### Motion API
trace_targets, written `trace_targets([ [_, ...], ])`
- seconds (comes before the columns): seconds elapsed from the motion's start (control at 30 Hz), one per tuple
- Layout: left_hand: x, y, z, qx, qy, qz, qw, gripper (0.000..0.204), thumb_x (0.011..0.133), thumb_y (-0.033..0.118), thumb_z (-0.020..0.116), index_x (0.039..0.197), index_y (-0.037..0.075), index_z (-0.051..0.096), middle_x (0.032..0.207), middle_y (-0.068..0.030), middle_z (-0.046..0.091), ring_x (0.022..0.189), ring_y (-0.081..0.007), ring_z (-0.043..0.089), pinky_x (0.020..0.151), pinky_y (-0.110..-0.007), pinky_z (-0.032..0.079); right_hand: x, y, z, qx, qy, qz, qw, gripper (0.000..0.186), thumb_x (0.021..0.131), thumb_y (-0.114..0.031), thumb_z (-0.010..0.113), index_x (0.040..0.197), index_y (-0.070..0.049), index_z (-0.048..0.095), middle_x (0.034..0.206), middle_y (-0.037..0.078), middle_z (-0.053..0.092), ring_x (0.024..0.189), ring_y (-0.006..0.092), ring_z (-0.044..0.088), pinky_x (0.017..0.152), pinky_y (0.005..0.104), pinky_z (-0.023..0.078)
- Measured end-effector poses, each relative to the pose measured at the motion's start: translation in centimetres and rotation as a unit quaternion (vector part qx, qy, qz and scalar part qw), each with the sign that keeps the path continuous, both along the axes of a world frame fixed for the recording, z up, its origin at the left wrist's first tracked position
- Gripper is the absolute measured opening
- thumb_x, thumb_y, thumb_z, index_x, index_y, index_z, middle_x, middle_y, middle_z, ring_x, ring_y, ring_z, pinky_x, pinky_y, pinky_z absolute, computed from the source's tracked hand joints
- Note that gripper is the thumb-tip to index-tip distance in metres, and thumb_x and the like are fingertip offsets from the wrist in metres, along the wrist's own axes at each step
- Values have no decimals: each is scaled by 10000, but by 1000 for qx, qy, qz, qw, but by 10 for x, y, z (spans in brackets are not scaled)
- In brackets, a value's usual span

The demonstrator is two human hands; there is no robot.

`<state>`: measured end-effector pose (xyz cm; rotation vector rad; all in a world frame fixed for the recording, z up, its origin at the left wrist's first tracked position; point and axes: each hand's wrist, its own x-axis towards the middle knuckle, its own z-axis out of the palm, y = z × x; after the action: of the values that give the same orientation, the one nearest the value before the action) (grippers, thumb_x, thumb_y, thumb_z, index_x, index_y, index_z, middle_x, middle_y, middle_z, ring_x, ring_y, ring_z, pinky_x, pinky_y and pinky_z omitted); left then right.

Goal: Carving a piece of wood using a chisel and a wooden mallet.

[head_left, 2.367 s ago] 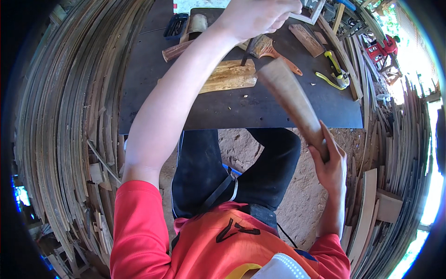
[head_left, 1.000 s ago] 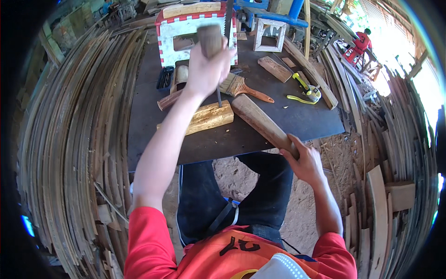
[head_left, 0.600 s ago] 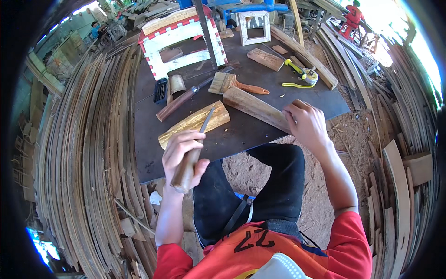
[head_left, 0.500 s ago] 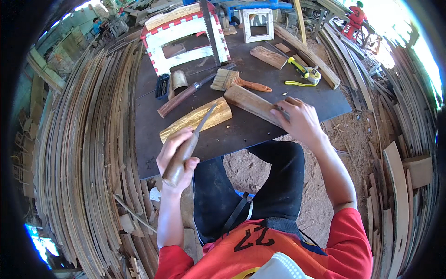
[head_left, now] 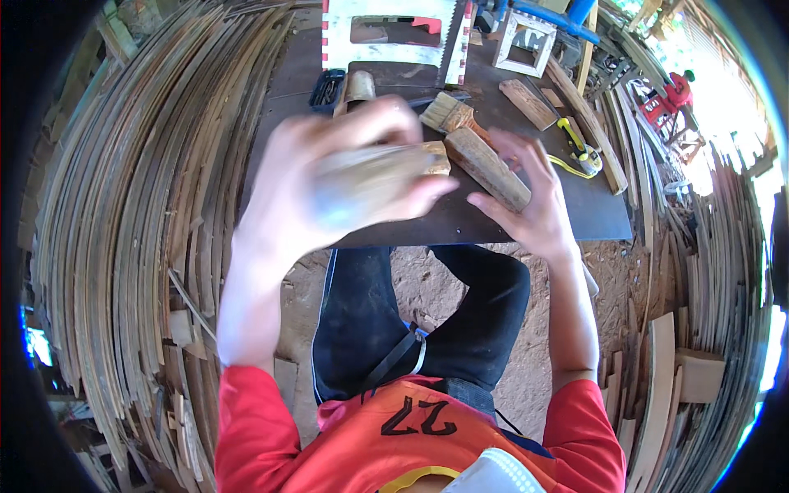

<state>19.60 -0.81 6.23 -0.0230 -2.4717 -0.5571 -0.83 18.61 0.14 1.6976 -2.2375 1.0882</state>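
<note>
My left hand [head_left: 288,185] is raised over the near left of the table and smeared by motion. Its fingers wrap around the wooden handle [head_left: 366,177] of a chisel-like tool, whose metal blade cannot be made out now. Behind this hand lies a pale yellowish wood piece, with only its right end [head_left: 439,158] showing. My right hand [head_left: 538,193] is open at a brown wooden block [head_left: 491,171], thumb on the block's left side and fingers spread on its right. Just beyond the block rests a wide paintbrush [head_left: 448,113], its orange handle partly covered.
On the dark table [head_left: 596,214] are a tape measure [head_left: 585,164], a yellow-and-black tool [head_left: 573,134], wood offcuts [head_left: 528,104], a blue tray [head_left: 327,89], a white stool [head_left: 394,53] and a small frame [head_left: 524,45]. Stacked strips [head_left: 140,205] flank the left side. Another person in red [head_left: 675,94] is far right.
My left hand with the tool has risen and swung right, covering most of the yellowish piece. My right hand's fingers have spread apart at the block. The whole view has shifted.
</note>
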Motion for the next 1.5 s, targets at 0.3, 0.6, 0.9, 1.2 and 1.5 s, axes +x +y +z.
trace_targets([
  [0.3, -94, 22, 20, -202, -71, -31, 976, 708, 828, 747, 650, 1024, 67, 630, 794, -157, 697, 753, -352, 712, 721, -418, 561, -9, -28, -18, -167, -244, 157, 942, 569, 915, -87, 761, 1396, 11, 474, 1153, 103, 670, 914, 141, 660, 780, 302, 551],
  [0.6, -35, -68, -113, -63, -225, 137, 963, 775, 748, 624, 812, 1240, 55, 626, 1157, -128, 663, 1108, -314, 667, 987, -433, 526, -23, -30, -6, -314, -545, 167, 759, 233, 990, -189, 685, 1013, 32, 611, 672, 3, 490, 570, 122, 475, 542, 319, 445],
  [0.9, -27, -68, -117, -51, -179, 69, 980, 666, 712, 557, 863, 1094, 39, 690, 1085, -86, 676, 1008, -303, 687, 921, -422, 551, -16, -42, 40, -300, -472, 357, 748, 195, 997, -189, 557, 854, -99, 460, 670, 4, 397, 529, 116, 378, 501, 274, 332],
  [1.2, -47, -64, -39, -294, -233, 61, 925, 698, 623, 434, 912, 1185, 65, 723, 1120, -74, 697, 1132, -241, 646, 1035, -386, 473, 7, -56, 42, -348, -381, 340, 786, 95, 944, -9, 638, 974, -5, 548, 618, 55, 527, 452, 117, 484, 410, 277, 414],
  [1.5, -90, 9, 0, -695, -236, 43, 678, 95, 831, 303, 752, 815, 214, 784, 862, 75, 708, 994, -102, 638, 986, -324, 429, -4, -19, -13, -356, -443, 351, 744, 180, 976, -138, 638, 925, -71, 479, 574, 40, 456, 444, 129, 397, 427, 290, 375],
])
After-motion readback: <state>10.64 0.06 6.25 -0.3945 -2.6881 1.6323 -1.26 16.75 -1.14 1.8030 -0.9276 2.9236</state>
